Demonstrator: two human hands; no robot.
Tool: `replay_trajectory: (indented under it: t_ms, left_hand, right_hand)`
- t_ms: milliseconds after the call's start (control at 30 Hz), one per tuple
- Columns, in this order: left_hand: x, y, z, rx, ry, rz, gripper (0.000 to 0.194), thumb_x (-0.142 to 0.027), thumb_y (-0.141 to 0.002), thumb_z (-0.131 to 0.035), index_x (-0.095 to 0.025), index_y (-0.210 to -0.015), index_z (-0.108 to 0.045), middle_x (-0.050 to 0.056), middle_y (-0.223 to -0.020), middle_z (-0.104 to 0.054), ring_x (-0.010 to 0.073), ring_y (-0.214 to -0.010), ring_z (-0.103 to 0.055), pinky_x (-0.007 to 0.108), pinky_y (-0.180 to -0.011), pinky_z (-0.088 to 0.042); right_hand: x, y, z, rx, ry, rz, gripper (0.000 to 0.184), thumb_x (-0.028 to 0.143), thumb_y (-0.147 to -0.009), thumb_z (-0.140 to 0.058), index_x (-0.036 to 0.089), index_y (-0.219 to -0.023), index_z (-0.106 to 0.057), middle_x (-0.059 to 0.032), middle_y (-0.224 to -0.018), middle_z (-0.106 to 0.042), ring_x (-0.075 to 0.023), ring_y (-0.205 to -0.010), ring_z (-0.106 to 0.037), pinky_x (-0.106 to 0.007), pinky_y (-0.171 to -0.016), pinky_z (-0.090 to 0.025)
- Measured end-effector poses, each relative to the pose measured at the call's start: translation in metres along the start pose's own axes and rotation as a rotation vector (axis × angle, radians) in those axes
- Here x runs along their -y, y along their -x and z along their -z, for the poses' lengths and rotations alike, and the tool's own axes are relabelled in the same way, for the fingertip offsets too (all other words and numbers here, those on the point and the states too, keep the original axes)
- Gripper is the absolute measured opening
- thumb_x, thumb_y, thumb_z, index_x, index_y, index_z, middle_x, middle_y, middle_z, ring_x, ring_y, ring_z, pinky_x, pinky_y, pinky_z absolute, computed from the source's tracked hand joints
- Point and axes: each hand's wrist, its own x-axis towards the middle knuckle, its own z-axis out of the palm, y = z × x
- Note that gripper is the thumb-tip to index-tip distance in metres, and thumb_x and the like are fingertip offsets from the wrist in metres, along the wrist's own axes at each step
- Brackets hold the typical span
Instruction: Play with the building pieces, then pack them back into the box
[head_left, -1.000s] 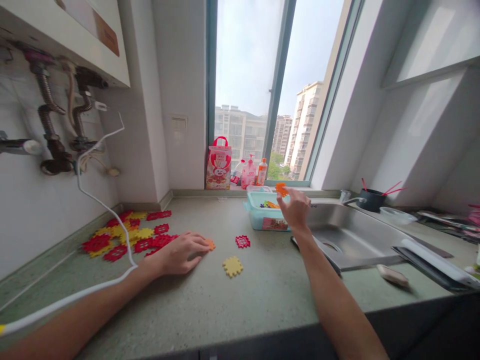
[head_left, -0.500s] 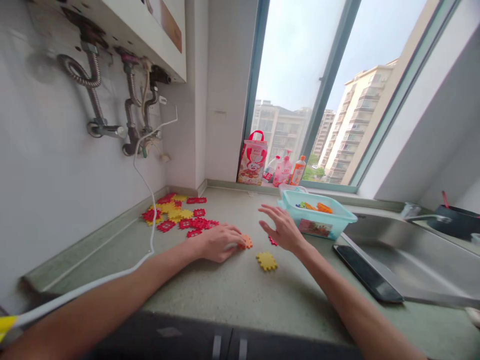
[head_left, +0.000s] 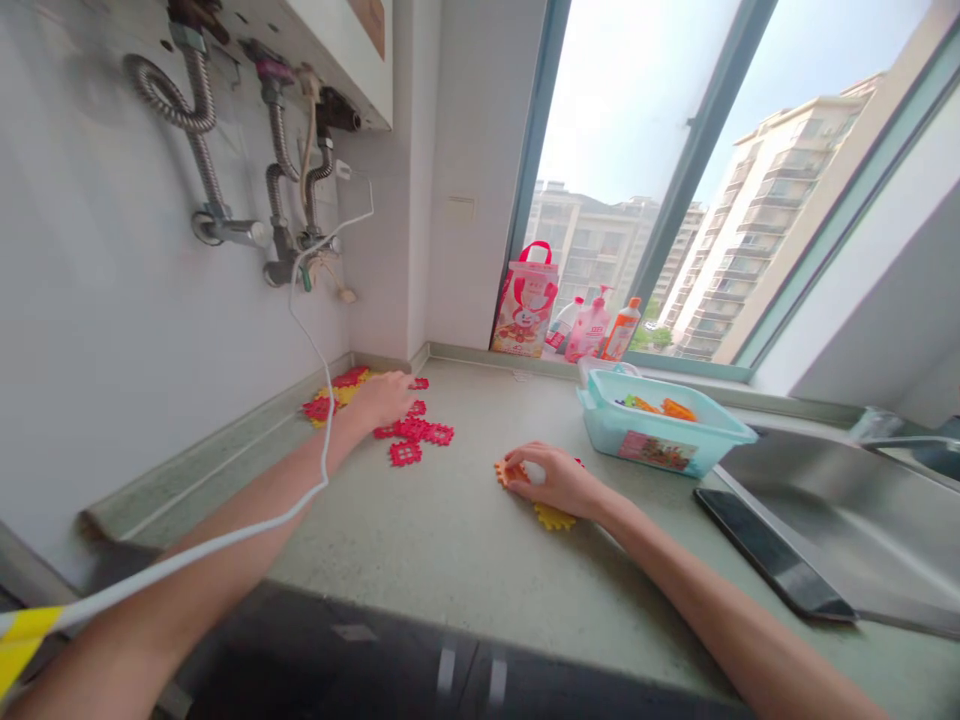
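Note:
My right hand (head_left: 555,478) is closed, its fingertips gripping the edge of an orange toothed plastic tile (head_left: 506,473) at the counter surface. Below that hand a yellow toothed tile (head_left: 555,517) lies flat, partly covered. Just a sliver of a red tile shows behind the wrist. My left hand (head_left: 385,398) reaches over the pile of red and yellow tiles at the back left, fingers stretched forward; it hides part of the pile. Several red tiles (head_left: 406,454) with window-like cutouts lie loosely to the right of it.
A light blue bin (head_left: 660,445) with orange pieces inside stands beside the sink (head_left: 840,500). A black phone (head_left: 772,555) lies along the sink's edge. The white cable (head_left: 247,525) crosses over my left forearm. Bottles (head_left: 589,332) and a pink bag (head_left: 525,310) stand on the windowsill.
My right hand went from the bin, where it dropped an orange piece, to the orange tile on the counter. My left hand let go of that tile and moved left to the pile. The view turned left.

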Motion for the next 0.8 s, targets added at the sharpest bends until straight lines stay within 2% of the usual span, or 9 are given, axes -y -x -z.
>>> replay_trajectory:
  t_ms: [67,133,267,433,633,800]
  left_hand:
    - [0.031,-0.003,-0.007,0.008,-0.044,0.182,0.045,-0.044,-0.101,-0.050,-0.017,-0.129,-0.070,0.016,-0.128,-0.072,0.0324,-0.117,-0.069,0.042,-0.101,-0.051]
    - [0.056,-0.003,-0.014,0.020,-0.077,0.321,0.052,-0.048,-0.097,-0.054,-0.015,-0.134,-0.068,0.018,-0.129,-0.072,0.0347,-0.118,-0.068,0.043,-0.100,-0.052]
    - [0.082,-0.001,-0.024,0.068,-0.108,0.399,0.058,-0.043,-0.088,-0.062,-0.017,-0.139,-0.068,0.018,-0.127,-0.074,0.0381,-0.119,-0.068,0.045,-0.099,-0.053]
    - [0.093,0.000,-0.029,0.095,-0.122,0.419,0.056,-0.033,-0.083,-0.062,-0.021,-0.137,-0.072,0.016,-0.135,-0.071,0.0379,-0.126,-0.063,0.047,-0.105,-0.050]
    - [0.099,0.005,-0.026,0.125,-0.119,0.433,0.044,-0.035,-0.083,-0.062,-0.018,-0.119,-0.082,0.020,-0.130,-0.073,0.0432,-0.125,-0.060,0.055,-0.105,-0.047]
    - [0.091,-0.002,-0.023,0.120,-0.069,0.350,0.039,-0.032,-0.081,-0.063,-0.026,-0.112,-0.086,0.011,-0.132,-0.075,0.0385,-0.124,-0.063,0.049,-0.109,-0.047]
  right_hand:
    - [-0.001,0.001,0.000,0.004,0.003,0.004,0.013,0.036,-0.096,-0.073,0.027,-0.104,-0.076,-0.0044,-0.108,-0.079,-0.0219,-0.102,-0.073,-0.038,-0.099,-0.056]
    - [-0.003,0.003,0.000,0.003,0.011,0.011,0.015,0.038,-0.096,-0.073,0.028,-0.107,-0.076,-0.0039,-0.109,-0.079,-0.0219,-0.103,-0.073,-0.038,-0.099,-0.055]
    - [-0.006,0.005,0.001,0.013,0.012,0.017,0.017,0.039,-0.097,-0.072,0.028,-0.110,-0.076,-0.0040,-0.113,-0.079,-0.0221,-0.106,-0.073,-0.038,-0.100,-0.056]
    - [-0.006,0.007,0.004,0.024,0.002,0.022,0.019,0.038,-0.097,-0.071,0.028,-0.112,-0.077,-0.0055,-0.117,-0.078,-0.0229,-0.108,-0.072,-0.040,-0.102,-0.055]
    - [-0.006,0.007,0.007,0.038,0.009,0.029,0.017,0.036,-0.097,-0.070,0.027,-0.110,-0.078,-0.0058,-0.117,-0.079,-0.0236,-0.107,-0.073,-0.042,-0.102,-0.056]
    - [-0.005,0.007,0.008,0.025,0.006,0.040,0.017,0.036,-0.096,-0.072,0.028,-0.110,-0.078,-0.0048,-0.116,-0.079,-0.0228,-0.106,-0.074,-0.039,-0.100,-0.057]
